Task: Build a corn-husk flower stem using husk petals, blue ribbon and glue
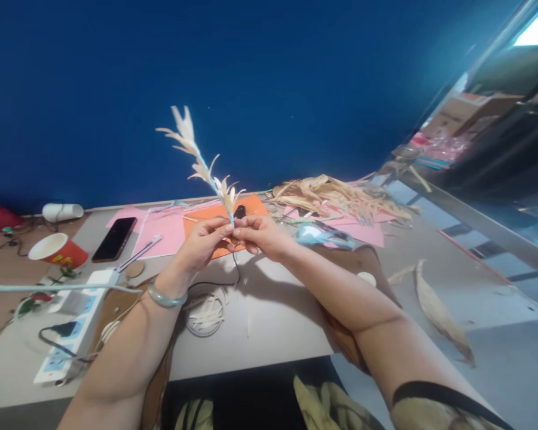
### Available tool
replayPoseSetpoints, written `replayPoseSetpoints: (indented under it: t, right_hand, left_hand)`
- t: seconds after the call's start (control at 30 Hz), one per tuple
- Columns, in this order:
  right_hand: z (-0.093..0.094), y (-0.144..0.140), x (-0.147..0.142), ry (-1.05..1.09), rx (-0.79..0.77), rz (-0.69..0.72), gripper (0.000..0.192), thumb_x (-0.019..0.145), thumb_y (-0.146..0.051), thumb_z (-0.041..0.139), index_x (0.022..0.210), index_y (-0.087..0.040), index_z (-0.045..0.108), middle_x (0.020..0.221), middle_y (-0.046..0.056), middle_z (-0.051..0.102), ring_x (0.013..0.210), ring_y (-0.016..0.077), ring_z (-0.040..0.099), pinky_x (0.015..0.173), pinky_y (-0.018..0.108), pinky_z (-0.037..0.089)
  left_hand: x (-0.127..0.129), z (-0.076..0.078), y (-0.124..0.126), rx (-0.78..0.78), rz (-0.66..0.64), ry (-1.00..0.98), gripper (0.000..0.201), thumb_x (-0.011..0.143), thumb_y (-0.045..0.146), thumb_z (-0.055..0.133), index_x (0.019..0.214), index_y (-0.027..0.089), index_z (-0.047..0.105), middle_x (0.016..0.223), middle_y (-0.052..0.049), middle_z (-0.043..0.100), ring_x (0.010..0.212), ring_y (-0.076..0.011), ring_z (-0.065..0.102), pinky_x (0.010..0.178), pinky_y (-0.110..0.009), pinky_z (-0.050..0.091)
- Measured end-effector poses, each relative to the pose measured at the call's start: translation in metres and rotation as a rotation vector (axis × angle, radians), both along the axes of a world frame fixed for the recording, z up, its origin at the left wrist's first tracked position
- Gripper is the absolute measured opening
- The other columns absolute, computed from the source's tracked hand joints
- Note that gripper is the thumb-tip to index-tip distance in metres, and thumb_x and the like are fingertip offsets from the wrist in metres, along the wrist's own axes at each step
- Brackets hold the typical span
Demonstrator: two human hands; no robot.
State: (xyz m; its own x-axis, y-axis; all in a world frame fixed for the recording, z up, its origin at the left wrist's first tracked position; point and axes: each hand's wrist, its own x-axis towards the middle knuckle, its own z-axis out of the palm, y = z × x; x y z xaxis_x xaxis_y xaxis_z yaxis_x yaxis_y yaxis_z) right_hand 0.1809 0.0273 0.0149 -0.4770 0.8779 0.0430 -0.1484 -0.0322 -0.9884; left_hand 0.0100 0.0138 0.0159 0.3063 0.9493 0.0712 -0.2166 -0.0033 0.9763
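Note:
My left hand and my right hand meet above the table, both pinching the lower end of an artificial flower stem. The stem is wrapped in light blue and leans up to the left. Pale, husk-like petals sit in clusters along it and at its tip. Fingers hide the very bottom of the stem. Behind and below the hands lies an orange sheet, with a small black item on it.
Dried husks are heaped at the back right, beside a light blue object. At left are a phone, a red paper cup and a power strip with cords. A white coiled strip lies in front.

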Motion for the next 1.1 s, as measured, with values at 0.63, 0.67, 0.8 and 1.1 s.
replayPoseSetpoints:
  t: [0.63, 0.67, 0.8, 1.1]
  right_hand:
    - [-0.005, 0.0, 0.0, -0.282, 0.377, -0.247, 0.032, 0.069, -0.037, 0.08, 0.067, -0.016, 0.056, 0.062, 0.0, 0.06, 0.053, 0.0078, 0.049, 0.047, 0.02, 0.038]
    - [-0.004, -0.001, 0.0, -0.265, 0.347, -0.217, 0.033, 0.07, -0.038, 0.079, 0.069, -0.016, 0.056, 0.062, 0.0, 0.062, 0.053, 0.008, 0.051, 0.046, 0.019, 0.039]
    - [0.002, -0.003, 0.002, -0.231, 0.215, -0.104, 0.031, 0.076, -0.041, 0.074, 0.076, -0.016, 0.056, 0.059, -0.001, 0.062, 0.041, 0.0055, 0.047, 0.037, 0.017, 0.036]
    - [0.007, -0.003, 0.005, -0.271, 0.189, -0.058, 0.02, 0.081, -0.029, 0.069, 0.076, -0.015, 0.057, 0.06, -0.001, 0.066, 0.036, 0.0033, 0.045, 0.034, 0.015, 0.036]
  left_hand:
    - [-0.006, 0.01, -0.003, 0.13, 0.183, 0.279, 0.029, 0.073, 0.042, 0.077, 0.07, 0.015, 0.066, 0.063, -0.003, 0.065, 0.056, -0.0122, 0.059, 0.049, -0.022, 0.049]
    - [-0.006, 0.01, -0.003, 0.13, 0.189, 0.285, 0.029, 0.073, 0.042, 0.076, 0.07, 0.015, 0.066, 0.063, -0.004, 0.066, 0.055, -0.0122, 0.059, 0.049, -0.022, 0.049]
    - [-0.007, 0.011, -0.002, 0.125, 0.214, 0.288, 0.029, 0.072, 0.041, 0.077, 0.07, 0.014, 0.065, 0.061, -0.004, 0.066, 0.054, -0.0123, 0.059, 0.047, -0.022, 0.048]
    - [-0.008, 0.009, -0.001, 0.124, 0.235, 0.311, 0.032, 0.07, 0.04, 0.078, 0.066, 0.014, 0.06, 0.058, -0.002, 0.064, 0.048, -0.0095, 0.056, 0.046, -0.021, 0.045]
